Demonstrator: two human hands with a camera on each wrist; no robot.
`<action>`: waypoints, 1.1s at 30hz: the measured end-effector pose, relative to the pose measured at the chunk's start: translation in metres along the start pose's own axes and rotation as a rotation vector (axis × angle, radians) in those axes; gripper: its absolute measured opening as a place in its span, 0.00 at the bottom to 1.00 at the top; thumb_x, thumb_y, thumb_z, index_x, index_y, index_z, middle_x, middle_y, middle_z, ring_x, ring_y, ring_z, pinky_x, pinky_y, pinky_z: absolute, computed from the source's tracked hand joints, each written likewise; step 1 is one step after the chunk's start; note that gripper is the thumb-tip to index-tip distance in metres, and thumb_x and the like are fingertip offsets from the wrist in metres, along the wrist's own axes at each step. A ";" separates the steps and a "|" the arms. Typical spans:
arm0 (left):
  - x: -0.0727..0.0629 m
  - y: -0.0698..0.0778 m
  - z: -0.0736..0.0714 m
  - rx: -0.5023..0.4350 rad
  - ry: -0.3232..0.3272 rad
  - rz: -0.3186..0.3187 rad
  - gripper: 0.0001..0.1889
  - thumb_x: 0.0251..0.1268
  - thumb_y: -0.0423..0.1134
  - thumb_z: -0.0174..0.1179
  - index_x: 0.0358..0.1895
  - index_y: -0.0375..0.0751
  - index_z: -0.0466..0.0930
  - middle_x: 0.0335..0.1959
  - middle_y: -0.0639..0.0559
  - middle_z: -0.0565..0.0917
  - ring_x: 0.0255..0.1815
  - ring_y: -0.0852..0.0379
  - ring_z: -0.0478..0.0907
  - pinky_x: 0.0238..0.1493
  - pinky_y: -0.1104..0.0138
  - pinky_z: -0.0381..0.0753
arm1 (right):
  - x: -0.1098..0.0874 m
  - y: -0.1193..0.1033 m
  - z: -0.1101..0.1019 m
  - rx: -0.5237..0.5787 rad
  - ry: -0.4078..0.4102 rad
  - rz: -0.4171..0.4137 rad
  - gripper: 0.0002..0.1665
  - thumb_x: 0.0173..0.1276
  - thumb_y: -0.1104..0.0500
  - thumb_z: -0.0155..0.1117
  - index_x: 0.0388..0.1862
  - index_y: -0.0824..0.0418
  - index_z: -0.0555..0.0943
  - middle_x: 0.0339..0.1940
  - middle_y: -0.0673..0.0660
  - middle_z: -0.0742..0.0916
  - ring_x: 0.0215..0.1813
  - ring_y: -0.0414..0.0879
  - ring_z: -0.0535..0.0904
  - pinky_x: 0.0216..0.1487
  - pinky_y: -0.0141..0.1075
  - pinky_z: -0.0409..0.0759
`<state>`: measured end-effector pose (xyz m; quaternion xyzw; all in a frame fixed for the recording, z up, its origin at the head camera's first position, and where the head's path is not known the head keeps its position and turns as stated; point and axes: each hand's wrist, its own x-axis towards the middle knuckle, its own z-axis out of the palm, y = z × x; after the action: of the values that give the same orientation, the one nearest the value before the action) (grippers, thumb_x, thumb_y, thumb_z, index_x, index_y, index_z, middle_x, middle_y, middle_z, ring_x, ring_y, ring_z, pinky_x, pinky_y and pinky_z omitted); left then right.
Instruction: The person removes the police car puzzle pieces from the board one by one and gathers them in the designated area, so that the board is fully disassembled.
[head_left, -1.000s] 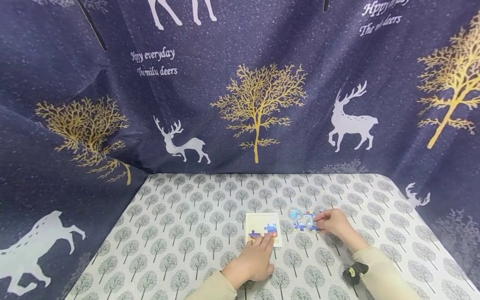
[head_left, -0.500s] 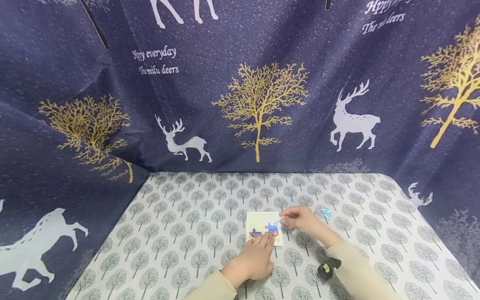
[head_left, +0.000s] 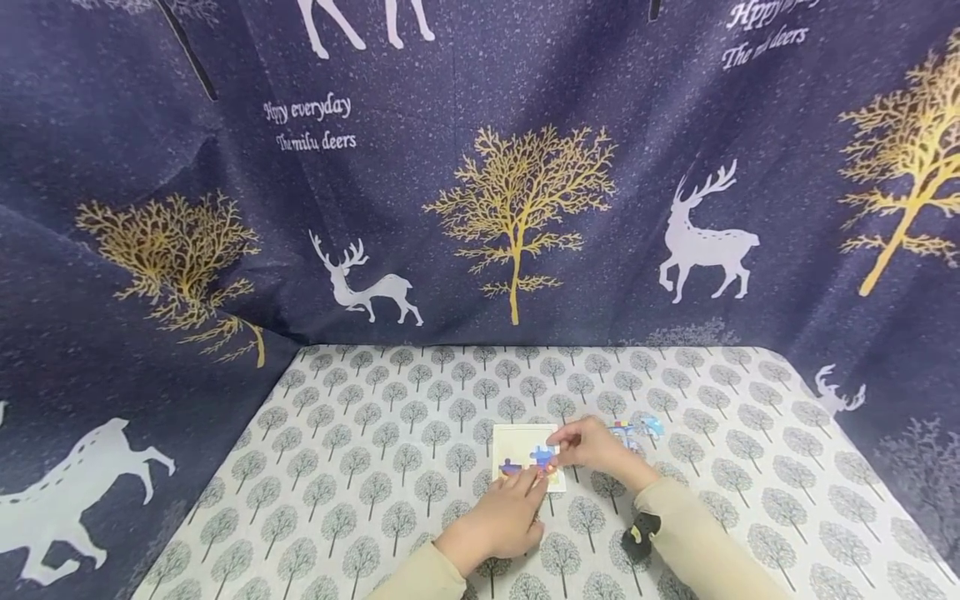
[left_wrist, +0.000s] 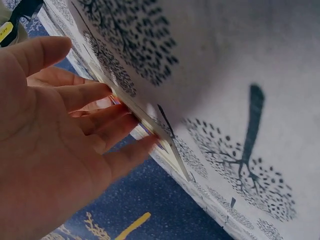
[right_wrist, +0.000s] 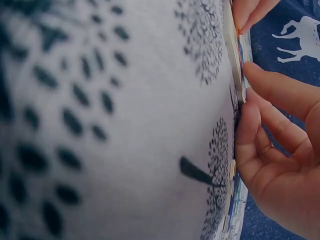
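A square, pale-framed jigsaw puzzle board point(head_left: 517, 429) lies on the cloth, with blue and purple pieces along its lower half. My left hand point(head_left: 495, 521) rests with extended fingers on the board's lower edge. In the left wrist view its fingertips lie along the frame point(left_wrist: 165, 135). My right hand point(head_left: 596, 446) is at the board's right side, fingertips over the edge near the blue piece point(head_left: 540, 456). In the right wrist view the index fingertip point(right_wrist: 250, 69) touches the board's face, and the thumb is by its corner with a gap between them.
Loose blue puzzle pieces point(head_left: 648, 427) lie to the right of the board, partly hidden behind my right hand. The tabletop has a white tree-print cloth point(head_left: 337, 500). A dark blue curtain point(head_left: 450, 208) with deer and golden trees hangs behind it.
My right hand has moved left from the loose pieces to the board's right edge, then slightly onto it. My left hand has stayed on the board.
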<state>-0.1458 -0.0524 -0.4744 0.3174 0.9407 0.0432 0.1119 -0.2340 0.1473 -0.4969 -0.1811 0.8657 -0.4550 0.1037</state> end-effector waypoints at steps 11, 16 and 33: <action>-0.001 -0.003 0.001 -0.005 0.005 0.009 0.31 0.68 0.48 0.52 0.72 0.41 0.62 0.74 0.47 0.61 0.74 0.51 0.57 0.68 0.51 0.64 | -0.001 -0.003 0.004 0.012 0.002 -0.028 0.15 0.47 0.68 0.75 0.36 0.66 0.83 0.23 0.51 0.78 0.25 0.39 0.70 0.24 0.27 0.72; -0.001 -0.003 0.001 -0.006 0.004 0.010 0.31 0.68 0.48 0.52 0.72 0.42 0.61 0.74 0.47 0.60 0.74 0.51 0.57 0.68 0.51 0.64 | 0.001 -0.002 0.004 0.022 0.008 -0.047 0.14 0.47 0.69 0.75 0.34 0.65 0.81 0.26 0.53 0.80 0.27 0.40 0.73 0.27 0.29 0.75; -0.001 0.001 0.002 0.003 -0.019 -0.021 0.31 0.68 0.49 0.53 0.72 0.42 0.62 0.74 0.47 0.60 0.74 0.52 0.57 0.69 0.52 0.64 | -0.001 0.003 0.001 0.048 0.007 -0.115 0.09 0.53 0.69 0.70 0.34 0.63 0.82 0.28 0.53 0.83 0.32 0.41 0.77 0.36 0.30 0.79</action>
<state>-0.1439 -0.0526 -0.4756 0.3079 0.9430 0.0376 0.1207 -0.2332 0.1485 -0.4996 -0.2261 0.8430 -0.4817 0.0786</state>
